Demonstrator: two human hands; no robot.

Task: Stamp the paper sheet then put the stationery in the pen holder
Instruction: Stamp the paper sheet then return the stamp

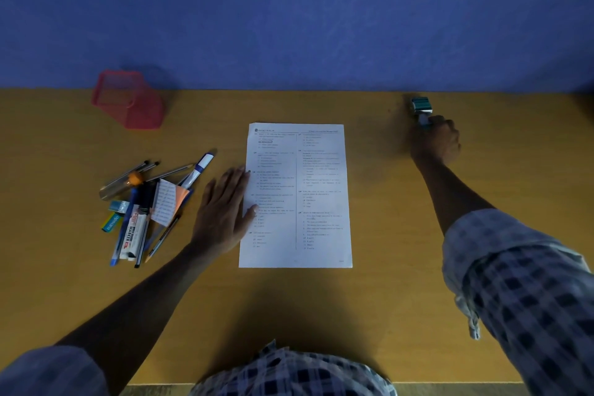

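Printed paper sheet (295, 194) lies flat mid-table on the yellow-brown table (369, 299), long side running away from the person. Left hand (225, 206) flat, palm down, fingers spread fairly wide, fingertips and thumb overlapping the sheet's left edge, rest of the hand on the table just beside it. Right hand (437, 141) reaches far right toward the back of the table, fingers curled closed around the handle of a teal stamp (421, 106); the stamp body sticks out past the knuckles toward the wall, can't tell if it touches the table, slightly blurred. Stamp well apart from the sheet. Pink mesh pen holder (128, 100) stands at back left by the blue wall (289, 10). Stationery pile (148, 202) loose on the table left of the left hand: whiteboard marker (134, 231), blue-and-white marker (199, 170), pens, pencils, sticky notes (170, 199), teal eraser-like pieces. Checked rolled sleeve (514, 283) on the right arm
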